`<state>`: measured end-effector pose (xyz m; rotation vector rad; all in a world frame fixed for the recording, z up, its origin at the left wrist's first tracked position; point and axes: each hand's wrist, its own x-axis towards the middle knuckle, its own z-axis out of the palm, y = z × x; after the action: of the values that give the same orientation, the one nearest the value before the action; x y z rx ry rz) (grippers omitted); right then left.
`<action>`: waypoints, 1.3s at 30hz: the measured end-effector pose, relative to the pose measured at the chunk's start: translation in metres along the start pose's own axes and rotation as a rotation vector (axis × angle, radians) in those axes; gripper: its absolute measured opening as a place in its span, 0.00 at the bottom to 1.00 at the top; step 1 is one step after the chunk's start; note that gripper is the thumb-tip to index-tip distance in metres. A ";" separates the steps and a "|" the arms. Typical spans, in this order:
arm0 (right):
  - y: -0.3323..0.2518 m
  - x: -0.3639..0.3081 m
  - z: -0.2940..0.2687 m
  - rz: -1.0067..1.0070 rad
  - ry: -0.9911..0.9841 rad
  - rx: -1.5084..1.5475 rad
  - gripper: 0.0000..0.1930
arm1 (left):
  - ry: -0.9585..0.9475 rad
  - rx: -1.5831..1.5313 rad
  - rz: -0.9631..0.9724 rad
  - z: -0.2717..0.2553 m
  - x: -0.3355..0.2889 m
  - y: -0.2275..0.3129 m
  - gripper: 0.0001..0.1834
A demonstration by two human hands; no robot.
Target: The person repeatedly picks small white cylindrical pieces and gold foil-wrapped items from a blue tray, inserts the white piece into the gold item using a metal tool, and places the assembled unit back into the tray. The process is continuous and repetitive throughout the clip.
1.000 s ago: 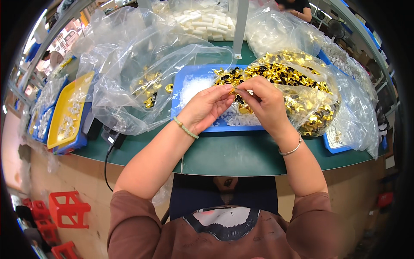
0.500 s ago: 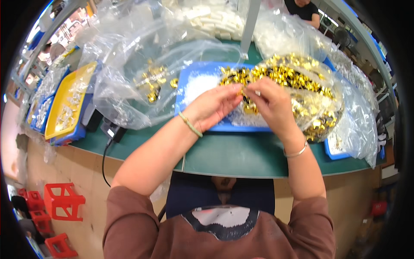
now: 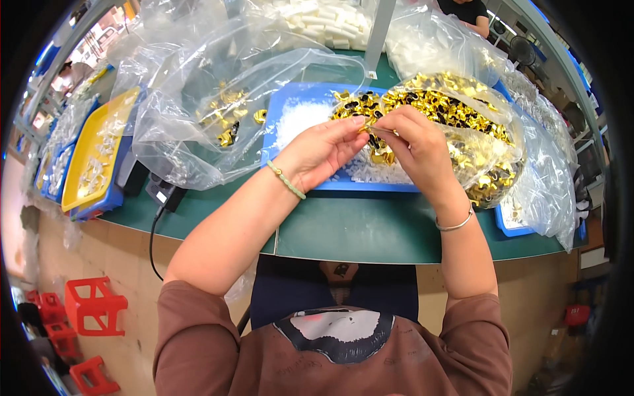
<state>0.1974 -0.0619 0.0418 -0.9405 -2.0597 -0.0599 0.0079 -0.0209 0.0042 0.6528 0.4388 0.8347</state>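
Above a blue tray [image 3: 380, 187], my two hands meet fingertip to fingertip. My left hand [image 3: 320, 153] pinches a small gold piece [image 3: 364, 128] between thumb and forefinger; its exact shape is too small to make out. The fingers of my right hand [image 3: 420, 146] are closed on a thin, slender item [image 3: 383, 130] whose tip reaches the gold piece. Small white bits [image 3: 302, 123] fill the tray's left part. Shiny gold clips [image 3: 354, 104] with dark insides are heaped behind my fingers, spilling from a clear bag of gold clips [image 3: 456, 109] at the right.
On the left lie a large clear plastic bag [image 3: 162, 148] with some gold clips and a yellow tray [image 3: 96, 165] of small pieces. A black device with a cable [image 3: 163, 193] sits nearby. A metal post [image 3: 380, 39] rises behind. Red stools [image 3: 96, 305] stand on the floor.
The whole view has shifted slightly. My hands stay together over the tray, and the thin item in my right fingers now shows more clearly.
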 end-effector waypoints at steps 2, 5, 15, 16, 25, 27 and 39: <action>-0.001 -0.001 0.001 0.007 -0.025 -0.022 0.05 | 0.012 -0.001 0.006 0.001 0.000 0.000 0.10; 0.001 -0.001 0.001 0.007 0.011 0.003 0.04 | 0.025 0.018 0.015 0.003 -0.001 -0.002 0.10; -0.003 0.001 -0.003 -0.026 -0.033 -0.097 0.04 | 0.087 0.081 -0.005 0.005 -0.002 -0.002 0.11; -0.003 0.001 -0.004 -0.021 -0.046 -0.104 0.04 | 0.091 0.096 -0.004 0.005 -0.002 -0.003 0.11; -0.003 -0.002 -0.006 0.127 -0.080 0.011 0.05 | 0.141 0.242 0.007 0.013 -0.007 -0.002 0.11; 0.001 -0.004 -0.005 0.174 -0.076 0.161 0.05 | 0.131 0.262 0.016 0.013 -0.008 -0.002 0.11; 0.001 -0.003 -0.012 0.270 -0.130 0.206 0.06 | -0.006 0.327 0.024 0.009 -0.007 -0.001 0.15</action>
<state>0.2072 -0.0666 0.0467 -1.1059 -1.9911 0.3578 0.0094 -0.0300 0.0105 0.9632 0.5695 0.7900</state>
